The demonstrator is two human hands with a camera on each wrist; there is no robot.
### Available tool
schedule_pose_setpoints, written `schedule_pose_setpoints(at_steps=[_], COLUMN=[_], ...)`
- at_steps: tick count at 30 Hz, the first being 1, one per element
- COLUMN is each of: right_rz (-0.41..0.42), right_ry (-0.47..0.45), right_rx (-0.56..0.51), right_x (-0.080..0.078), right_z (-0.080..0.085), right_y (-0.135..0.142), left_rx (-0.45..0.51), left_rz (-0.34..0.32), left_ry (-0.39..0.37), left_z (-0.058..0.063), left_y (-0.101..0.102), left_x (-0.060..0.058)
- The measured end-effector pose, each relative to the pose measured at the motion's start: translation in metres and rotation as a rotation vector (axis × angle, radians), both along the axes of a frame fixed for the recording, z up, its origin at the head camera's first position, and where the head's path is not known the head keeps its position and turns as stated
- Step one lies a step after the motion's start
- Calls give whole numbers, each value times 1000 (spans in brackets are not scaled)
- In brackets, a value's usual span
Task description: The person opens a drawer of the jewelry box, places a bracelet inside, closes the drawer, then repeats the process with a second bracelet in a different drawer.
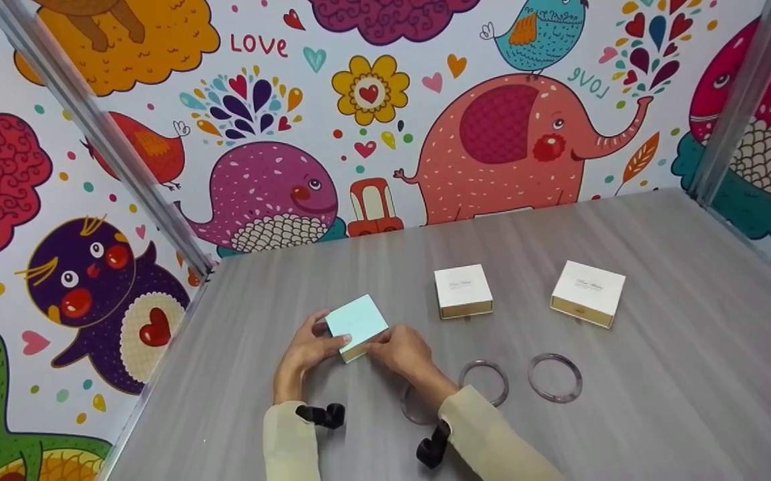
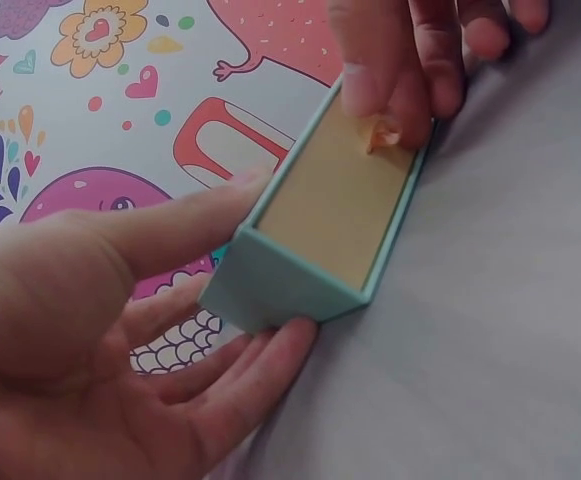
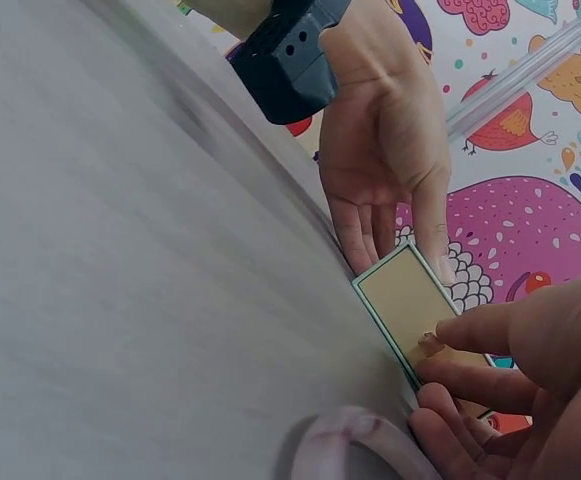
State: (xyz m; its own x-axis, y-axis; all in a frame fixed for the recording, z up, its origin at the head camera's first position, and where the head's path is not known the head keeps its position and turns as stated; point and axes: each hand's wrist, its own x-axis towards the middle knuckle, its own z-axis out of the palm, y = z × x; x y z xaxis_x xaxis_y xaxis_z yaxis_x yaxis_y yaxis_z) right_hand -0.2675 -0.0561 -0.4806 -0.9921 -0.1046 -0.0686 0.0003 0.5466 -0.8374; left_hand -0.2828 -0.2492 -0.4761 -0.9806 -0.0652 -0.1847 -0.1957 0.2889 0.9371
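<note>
A small mint-green drawer box [image 1: 359,324] sits on the table, turned at an angle. My left hand [image 1: 305,351] grips it by the sides, thumb on top and fingers underneath in the left wrist view. The tan drawer front [image 2: 335,200] is flush with the sleeve, and a small orange ribbon tab [image 2: 381,135] sticks out of it. My right hand [image 1: 404,351] pinches that tab between thumb and index finger, as the right wrist view also shows. Beneath the right forearm lies a translucent bangle [image 1: 414,413], partly hidden by it.
Two more bangles, a purplish one [image 1: 504,374] and another [image 1: 578,374], lie to the right. Behind them stand two white boxes with tan fronts, a nearer-left box [image 1: 464,287] and a right box [image 1: 589,287]. A cartoon-printed wall [image 1: 385,153] closes the table's back.
</note>
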Motion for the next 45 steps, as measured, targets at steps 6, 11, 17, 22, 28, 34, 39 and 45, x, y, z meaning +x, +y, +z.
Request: schedule_pose_setpoints(at_steps=[6, 11, 17, 22, 28, 34, 39, 45], right_rz=[-7, -14, -17, -21, -10, -3, 14, 33], right_ry=[32, 47, 75, 79, 66, 64, 63, 81], right_rx=[29, 30, 29, 30, 37, 31, 25, -2], right_x=[0, 1, 1, 2, 3, 3, 4, 4], right_z=[-2, -4, -4, -4, -4, -5, -5, -4], right_y=[-1, -1, -1, 0, -1, 0, 1, 2], left_rx=[-11, 2, 1, -13, -2, -11, -8, 36], left_rz=[-1, -2, -1, -11, 0, 1, 5, 10], left_ry=[3, 0, -3, 0, -6, -5, -8, 8], left_z=[1, 1, 1, 2, 1, -1, -1, -1], left_y=[0, 1, 1, 3, 2, 1, 2, 1], left_x=[1, 0, -2, -1, 1, 0, 0, -1])
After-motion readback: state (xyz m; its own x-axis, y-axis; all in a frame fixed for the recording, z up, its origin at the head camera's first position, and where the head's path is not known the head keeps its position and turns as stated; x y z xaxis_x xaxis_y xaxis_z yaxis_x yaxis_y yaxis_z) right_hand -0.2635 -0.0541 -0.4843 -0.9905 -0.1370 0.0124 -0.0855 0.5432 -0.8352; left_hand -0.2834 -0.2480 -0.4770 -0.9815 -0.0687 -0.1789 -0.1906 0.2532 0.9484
